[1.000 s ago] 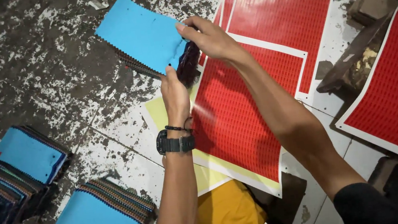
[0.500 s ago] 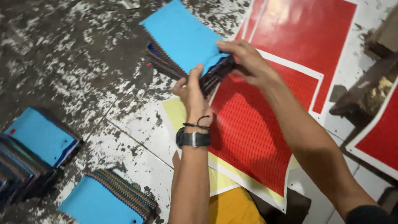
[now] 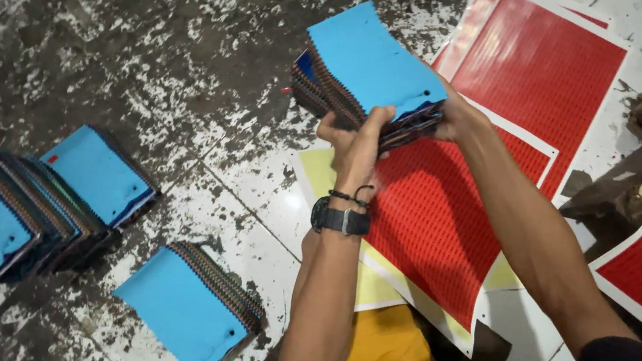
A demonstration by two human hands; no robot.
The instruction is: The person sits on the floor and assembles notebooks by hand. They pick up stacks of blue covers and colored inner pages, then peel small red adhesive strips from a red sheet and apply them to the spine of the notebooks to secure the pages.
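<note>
Gripping one blue-topped swatch stack (image 3: pixel 373 76) from both ends, the left hand (image 3: pixel 355 142) and right hand (image 3: pixel 456 116) were closed on its near edge — stack held raised above the red sheets (image 3: pixel 544 71) on the floor (image 3: pixel 117 50). Similar stacks (image 3: pixel 190 311) lay well apart, lower left.

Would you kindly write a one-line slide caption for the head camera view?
Left hand and right hand grip a blue-topped swatch stack above red printed sheets, with more blue stacks on the floor.
</note>
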